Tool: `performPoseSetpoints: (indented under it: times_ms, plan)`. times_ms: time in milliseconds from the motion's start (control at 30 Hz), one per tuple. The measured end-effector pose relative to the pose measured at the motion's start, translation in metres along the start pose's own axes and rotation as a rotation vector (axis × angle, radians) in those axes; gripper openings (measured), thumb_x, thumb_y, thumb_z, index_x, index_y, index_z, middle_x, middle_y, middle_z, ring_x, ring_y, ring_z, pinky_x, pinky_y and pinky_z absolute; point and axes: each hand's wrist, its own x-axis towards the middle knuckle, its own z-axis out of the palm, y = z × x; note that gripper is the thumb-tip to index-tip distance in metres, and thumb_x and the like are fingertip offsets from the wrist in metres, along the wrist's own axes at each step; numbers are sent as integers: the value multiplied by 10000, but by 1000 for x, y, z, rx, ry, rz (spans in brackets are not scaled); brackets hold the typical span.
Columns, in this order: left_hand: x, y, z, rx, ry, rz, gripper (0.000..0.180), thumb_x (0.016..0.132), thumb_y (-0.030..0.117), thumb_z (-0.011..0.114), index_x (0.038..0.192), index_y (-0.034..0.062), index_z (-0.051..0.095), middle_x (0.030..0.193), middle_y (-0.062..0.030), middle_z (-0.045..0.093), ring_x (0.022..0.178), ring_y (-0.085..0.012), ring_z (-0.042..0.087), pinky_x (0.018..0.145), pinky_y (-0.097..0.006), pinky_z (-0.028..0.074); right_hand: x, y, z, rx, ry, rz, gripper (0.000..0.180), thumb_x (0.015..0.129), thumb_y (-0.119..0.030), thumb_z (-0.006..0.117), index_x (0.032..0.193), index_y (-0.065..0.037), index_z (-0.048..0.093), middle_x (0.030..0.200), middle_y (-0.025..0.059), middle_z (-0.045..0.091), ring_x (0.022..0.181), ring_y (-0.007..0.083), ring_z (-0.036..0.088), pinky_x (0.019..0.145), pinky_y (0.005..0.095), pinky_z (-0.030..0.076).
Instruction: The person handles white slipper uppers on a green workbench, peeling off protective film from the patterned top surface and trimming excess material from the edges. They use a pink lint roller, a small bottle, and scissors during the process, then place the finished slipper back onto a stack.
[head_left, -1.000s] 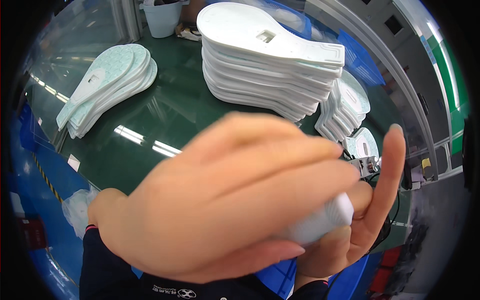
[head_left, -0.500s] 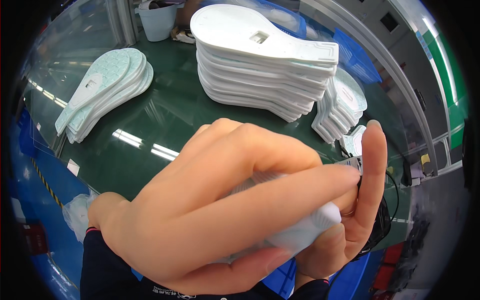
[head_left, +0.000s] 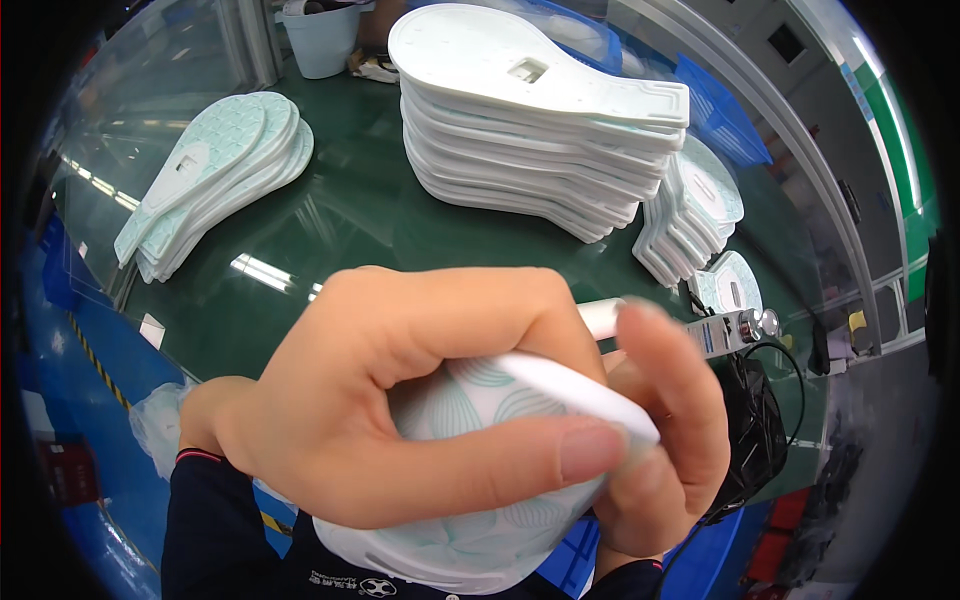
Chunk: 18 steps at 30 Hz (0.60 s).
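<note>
Both hands meet low in the view, close under the camera, around one white insole-shaped pad (head_left: pixel 480 400) printed with pale green leaf patterns. The left hand (head_left: pixel 400 400) is wrapped over it from above — fingers curled tight across the top, thumb pressed along the front edge — so it is closed on the pad. The right hand (head_left: pixel 665 430) comes up from the lower right, its fingers bent against the pad's right end and gripping it there; a small white cylinder (head_left: pixel 603 318) shows just behind those fingers, though how it is held cannot be told. Beyond the pad lies the dark green table (head_left: pixel 350 220). Far across the table from the pad stands a tall stack of large white soles (head_left: pixel 530 130), each with a small square cut-out. To the far left of the pad rests a lower, fanned stack of green-patterned pads (head_left: pixel 210 170). To the pad's upper right, beside the tall stack, sits a leaning pile of smaller patterned pads (head_left: pixel 695 215). Behind everything, at the table's far edge, stands a pale bucket (head_left: pixel 325 40).
</note>
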Motion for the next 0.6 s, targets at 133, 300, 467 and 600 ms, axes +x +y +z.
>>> performPoseSetpoints:
  times_ms: [133, 300, 467, 600]
  plan:
    - [-4, -2, -4, -11, 62, 11, 182, 616, 67, 672, 703, -25, 541, 521, -44, 503, 419, -44, 375, 381, -192, 218, -3, 12, -14, -222, -116, -178, 691, 723, -231, 593, 1192, 94, 203, 675, 66, 496, 608, 86, 465, 576, 200, 361]
    - [-2, 0, -3, 43, 82, -5, 165, 590, 35, 675, 686, -23, 554, 506, -51, 518, 398, -40, 384, 367, -191, 211, -7, 17, -22, -349, -113, -277, 640, 707, -251, 587, 1142, 103, 277, 729, 103, 508, 633, 106, 471, 592, 211, 362]
    - [-3, 2, -3, 114, 81, 22, 159, 576, 20, 677, 678, -24, 563, 495, -56, 523, 382, -47, 390, 360, -193, 214, -7, 21, -23, -393, -99, -337, 599, 691, -271, 580, 1091, 112, 351, 783, 140, 521, 659, 125, 477, 609, 222, 363]
    - [-1, 0, -2, 127, 96, 39, 157, 572, 9, 676, 676, -29, 564, 507, -65, 533, 390, -53, 415, 363, -190, 233, -4, 22, -25, -410, -94, -367, 575, 678, -287, 575, 1050, 120, 410, 826, 170, 531, 679, 141, 482, 622, 231, 364]
